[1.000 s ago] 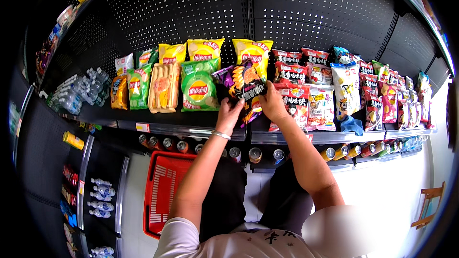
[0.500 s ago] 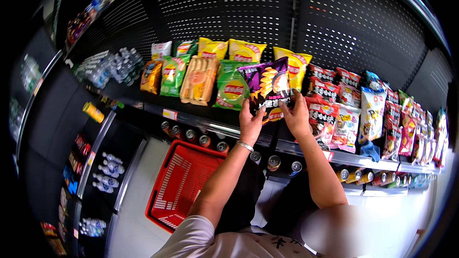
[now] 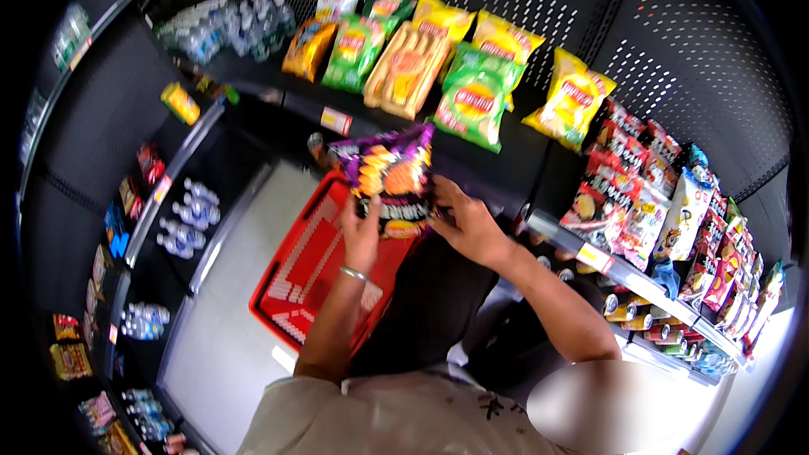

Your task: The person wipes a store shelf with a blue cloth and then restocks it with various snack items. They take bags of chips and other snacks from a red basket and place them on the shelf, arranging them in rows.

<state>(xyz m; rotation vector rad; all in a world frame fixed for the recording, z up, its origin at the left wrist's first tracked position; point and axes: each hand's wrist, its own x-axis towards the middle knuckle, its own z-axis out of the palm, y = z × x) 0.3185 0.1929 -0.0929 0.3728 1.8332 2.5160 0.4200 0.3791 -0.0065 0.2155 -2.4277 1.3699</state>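
Observation:
A purple and black chip bag [image 3: 394,175] is held in front of me between both hands, above the far part of a red shopping basket [image 3: 291,286]. My left hand [image 3: 362,232] grips its lower left edge, the thumb lying on the front. At its right side, my right hand [image 3: 472,221] has its fingers closed on the edge. Beyond the bag, on the shelf, stand a green chip bag [image 3: 479,97], a tan chip bag [image 3: 408,70] and a yellow chip bag [image 3: 570,101].
Red snack bags [image 3: 602,190] fill the shelf to the right, with cans [image 3: 628,312] on the level below. Water bottles [image 3: 227,27] lie at the far left of the shelf. A side rack with bottle packs [image 3: 190,217] runs along the left. The shelf's metal edge [image 3: 581,244] juts toward me.
Both hands have brought the purple chip bag away from the shelf, leftward and over the red basket. The view has turned, so the shelf goods appear shifted and tilted.

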